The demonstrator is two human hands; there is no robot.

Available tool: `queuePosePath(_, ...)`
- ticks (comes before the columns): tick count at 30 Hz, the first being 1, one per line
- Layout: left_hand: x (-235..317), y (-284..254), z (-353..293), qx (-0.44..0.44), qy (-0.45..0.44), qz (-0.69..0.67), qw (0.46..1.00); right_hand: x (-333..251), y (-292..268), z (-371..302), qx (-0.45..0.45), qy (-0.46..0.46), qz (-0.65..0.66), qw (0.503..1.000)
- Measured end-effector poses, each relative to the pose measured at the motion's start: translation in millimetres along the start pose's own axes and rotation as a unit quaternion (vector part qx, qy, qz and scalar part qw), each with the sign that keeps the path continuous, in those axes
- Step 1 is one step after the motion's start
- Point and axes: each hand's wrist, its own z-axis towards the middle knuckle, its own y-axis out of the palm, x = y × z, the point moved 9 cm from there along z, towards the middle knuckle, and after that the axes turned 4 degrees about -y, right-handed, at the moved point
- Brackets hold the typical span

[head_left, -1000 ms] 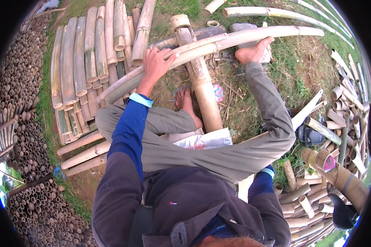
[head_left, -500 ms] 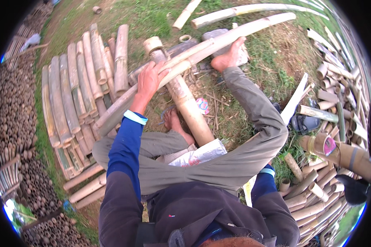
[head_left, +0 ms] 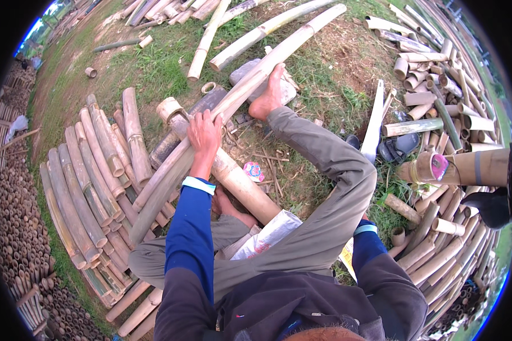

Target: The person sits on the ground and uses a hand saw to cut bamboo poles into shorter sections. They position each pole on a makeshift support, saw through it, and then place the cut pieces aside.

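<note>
My left hand (head_left: 204,136) is closed over a long bamboo pole (head_left: 244,91) that slants from lower left to upper right. The pole lies across a thick bamboo log (head_left: 244,184). My bare right foot (head_left: 269,94) is close against the pole's far part, on a stone block. Only a sliver of my right hand (head_left: 365,216) shows beside my raised right knee, its fingers hidden. From behind that knee a long pale saw-like blade (head_left: 374,116) sticks up; its lower end is hidden, so I cannot tell if the right hand holds it.
Cut bamboo lengths (head_left: 77,187) are stacked at the left. More bamboo pieces (head_left: 438,244) heap up at the right, near dark sandals (head_left: 398,148). A white sack (head_left: 267,236) lies over the log's near end. Loose poles (head_left: 267,34) lie on the grass ahead.
The whole view has turned, so things ahead sit further left and more ground shows at the top. My left hand stays closed on the bamboo pole.
</note>
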Motion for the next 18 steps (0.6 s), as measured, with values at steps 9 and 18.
queuePosePath(9,-15.6,11.1,12.0,-0.123,-0.012,0.014,0.992,-11.6,-2.2,13.3,-0.095,-0.054,-0.034,0.993)
queuePosePath(18,-111.5,-26.1,-53.3,-0.143,-0.032,0.038,0.988,1.2,-9.5,17.2,-0.078,0.052,0.079,0.992)
